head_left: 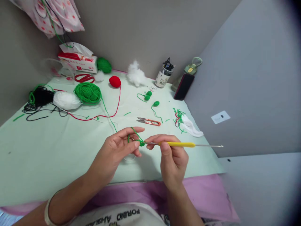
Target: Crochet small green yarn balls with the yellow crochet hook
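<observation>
Between the thumb and fingers of my left hand point(121, 146) is a small green crochet piece point(141, 143), partly covered by the fingertips. Green yarn runs over the raised left index finger and down to the piece. My right hand point(172, 155) grips a double-ended crochet hook by its yellow handle point(180, 144). One metal end of the hook meets the green piece; the other points right, free in the air. From the left hand the green strand leads back to a green yarn ball point(87, 93) on the table.
Thread snips point(149, 121) lie just beyond my hands. Behind are small green crocheted pieces point(156, 103), a red yarn ball point(115, 81), white stuffing point(136, 74), a pen cup point(164, 77) and a phone point(184, 87) against a bottle. White yarn point(67, 100), black yarn point(41, 96) and a tissue box point(78, 62) stand left; yarn scraps point(179, 116) lie right.
</observation>
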A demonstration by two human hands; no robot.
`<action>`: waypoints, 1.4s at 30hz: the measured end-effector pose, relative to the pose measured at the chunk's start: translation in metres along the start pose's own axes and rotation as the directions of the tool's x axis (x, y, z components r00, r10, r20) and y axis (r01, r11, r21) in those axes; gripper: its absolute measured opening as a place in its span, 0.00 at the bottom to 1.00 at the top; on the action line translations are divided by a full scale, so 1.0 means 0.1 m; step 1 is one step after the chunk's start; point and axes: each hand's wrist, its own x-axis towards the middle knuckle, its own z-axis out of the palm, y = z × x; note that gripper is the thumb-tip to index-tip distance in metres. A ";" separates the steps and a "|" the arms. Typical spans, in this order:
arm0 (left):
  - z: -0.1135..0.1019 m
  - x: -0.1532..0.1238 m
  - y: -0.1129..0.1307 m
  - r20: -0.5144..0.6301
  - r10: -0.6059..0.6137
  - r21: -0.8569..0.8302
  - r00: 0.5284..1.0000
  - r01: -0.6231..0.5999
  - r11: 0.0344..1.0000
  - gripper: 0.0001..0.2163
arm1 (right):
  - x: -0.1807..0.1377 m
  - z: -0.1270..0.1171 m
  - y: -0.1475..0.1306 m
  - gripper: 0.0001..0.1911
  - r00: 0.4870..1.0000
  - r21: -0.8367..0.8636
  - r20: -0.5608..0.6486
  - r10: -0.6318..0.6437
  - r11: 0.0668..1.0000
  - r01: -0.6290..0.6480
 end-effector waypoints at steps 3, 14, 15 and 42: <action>0.02 0.01 -0.02 -0.016 0.022 0.009 1.000 -0.022 1.000 0.12 | 0.00 -0.02 0.01 0.13 0.993 -0.127 0.040 -0.116 0.985 0.120; 0.10 0.02 0.05 0.075 -0.217 -0.300 0.973 0.229 0.926 0.18 | -0.04 0.05 0.13 0.14 0.935 -0.388 0.022 -0.354 0.859 0.334; 0.09 0.02 0.06 0.074 -0.209 -0.311 0.975 0.222 0.924 0.17 | -0.02 0.06 0.12 0.13 0.965 -0.250 -0.052 -0.257 0.939 0.236; 0.11 0.01 0.01 0.000 -0.069 -0.103 0.998 0.068 0.992 0.14 | 0.06 0.04 0.14 0.09 0.989 0.228 -0.043 0.144 0.965 -0.131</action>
